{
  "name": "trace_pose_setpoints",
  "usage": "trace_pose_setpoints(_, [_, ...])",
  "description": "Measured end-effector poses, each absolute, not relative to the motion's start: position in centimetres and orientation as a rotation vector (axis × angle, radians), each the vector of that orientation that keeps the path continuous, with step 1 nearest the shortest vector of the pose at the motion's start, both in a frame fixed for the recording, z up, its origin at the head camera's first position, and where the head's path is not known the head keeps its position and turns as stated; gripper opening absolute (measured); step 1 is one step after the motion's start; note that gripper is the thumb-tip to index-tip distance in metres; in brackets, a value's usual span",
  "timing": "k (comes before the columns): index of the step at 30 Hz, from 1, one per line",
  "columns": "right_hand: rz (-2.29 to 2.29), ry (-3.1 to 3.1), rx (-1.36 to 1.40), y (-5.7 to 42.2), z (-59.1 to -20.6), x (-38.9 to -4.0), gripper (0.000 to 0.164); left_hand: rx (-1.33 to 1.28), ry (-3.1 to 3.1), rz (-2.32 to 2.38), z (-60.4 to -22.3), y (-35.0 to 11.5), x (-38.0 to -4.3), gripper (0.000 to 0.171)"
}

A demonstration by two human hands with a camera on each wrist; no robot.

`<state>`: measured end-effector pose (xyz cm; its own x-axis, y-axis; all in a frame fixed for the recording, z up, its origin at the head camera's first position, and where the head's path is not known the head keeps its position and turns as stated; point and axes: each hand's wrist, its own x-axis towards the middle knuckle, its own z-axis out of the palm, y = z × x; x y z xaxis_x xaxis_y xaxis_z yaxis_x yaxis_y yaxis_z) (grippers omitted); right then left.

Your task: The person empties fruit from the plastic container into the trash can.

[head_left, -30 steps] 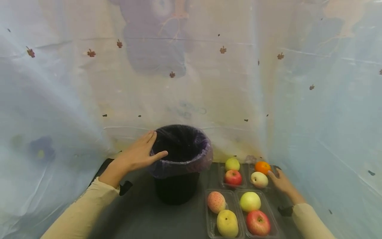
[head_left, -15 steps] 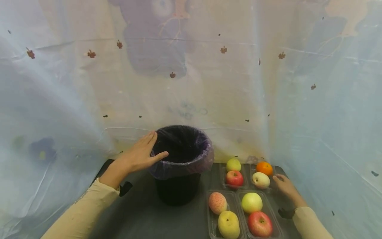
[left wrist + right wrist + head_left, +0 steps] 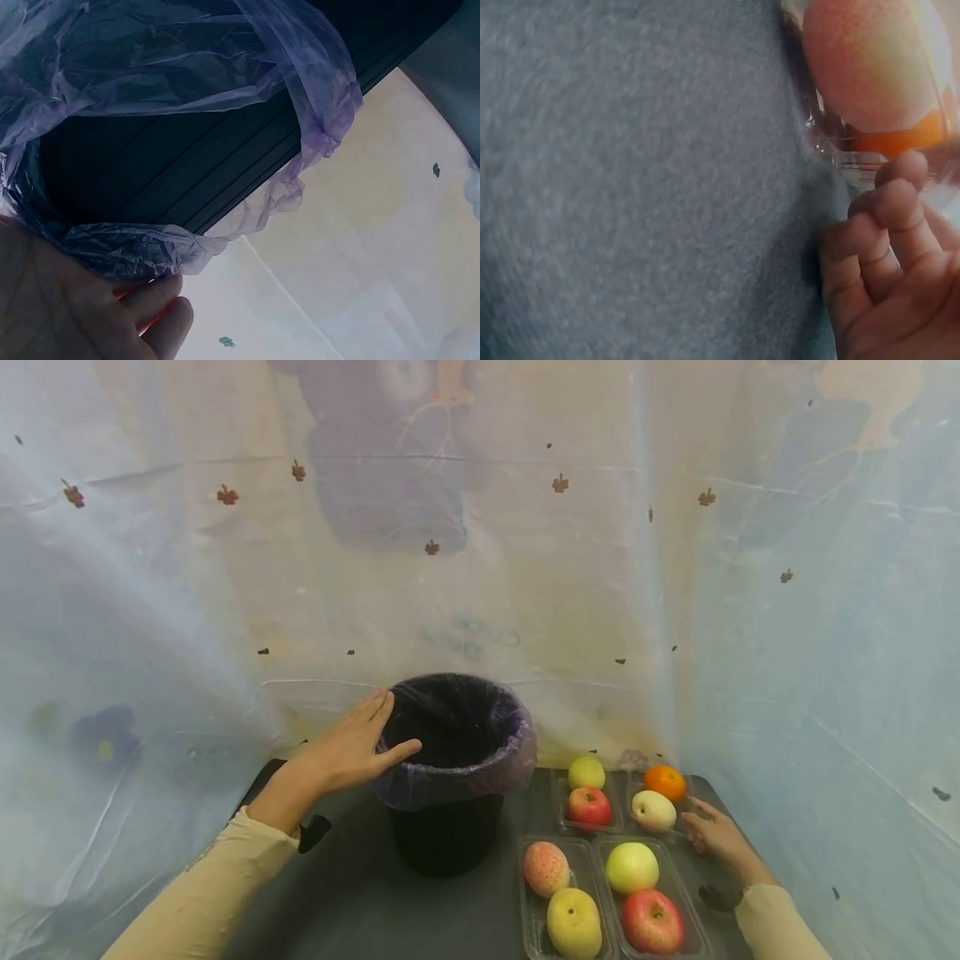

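My left hand [image 3: 348, 743] rests against the left of a black bin [image 3: 446, 839] lined with a purple plastic bag [image 3: 517, 739], fingers straight along the rim and thumb lying over its front edge. In the left wrist view, its fingers [image 3: 166, 319] are against the bunched bag edge. At the far right my right hand [image 3: 716, 835] has loosely bent fingers right at the edge of the back right clear tray [image 3: 829, 150]. That tray holds an orange [image 3: 665, 783] and a pale peach [image 3: 654, 811]. Nothing shows in the palm.
Beside it, another clear tray holds a green apple [image 3: 587, 772] and a red apple [image 3: 588, 807]. Nearer trays hold a speckled peach [image 3: 546, 868], a yellow peach [image 3: 574, 922], a yellow-green apple [image 3: 632, 867] and a larger red apple [image 3: 653, 921]. Plastic sheeting [image 3: 480, 593] surrounds the dark table [image 3: 352, 893].
My right hand first drew back rightward from beside the orange, then came slightly down and toward the tray's near right edge. The left hand has stayed at the bin rim.
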<state>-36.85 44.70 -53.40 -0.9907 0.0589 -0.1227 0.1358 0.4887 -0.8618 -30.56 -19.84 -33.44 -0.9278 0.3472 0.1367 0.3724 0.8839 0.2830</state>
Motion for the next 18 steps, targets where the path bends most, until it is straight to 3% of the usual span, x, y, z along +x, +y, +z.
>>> trace_pose_setpoints(18, [-1.552,2.747,0.105,45.36,-53.77,-36.21,0.06,-0.56,-2.97,-0.46,-33.32,-19.81,-30.37,0.11])
